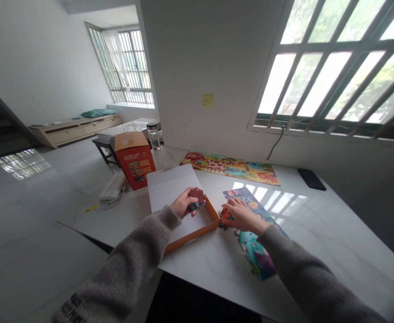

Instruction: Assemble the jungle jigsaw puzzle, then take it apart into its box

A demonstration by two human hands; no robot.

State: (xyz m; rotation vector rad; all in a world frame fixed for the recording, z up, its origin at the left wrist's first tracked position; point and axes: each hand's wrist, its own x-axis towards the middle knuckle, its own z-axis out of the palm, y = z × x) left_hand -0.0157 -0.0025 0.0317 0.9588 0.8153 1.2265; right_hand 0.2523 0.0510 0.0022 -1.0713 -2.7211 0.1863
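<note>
The left hand [184, 204] grips small multicoloured puzzle pieces [197, 205] over the shallow orange-walled box [192, 235], seemingly freeing the right hand [240, 216], whose bent fingers touch an orange puzzle piece [226, 220], grip unclear, at the partly assembled blue puzzle's [257, 253] left.

Tray [193, 234] L of puzzle [255, 246], both on tbl [344, 237].

Right hand [243, 216] and sleeve [304, 264] hide part of the near puzzle [254, 246]; yellow note [208, 100] too small to read. Nearer window [338, 78] runs off the top and right edges, left sleeve [129, 264] off the bottom.
</note>
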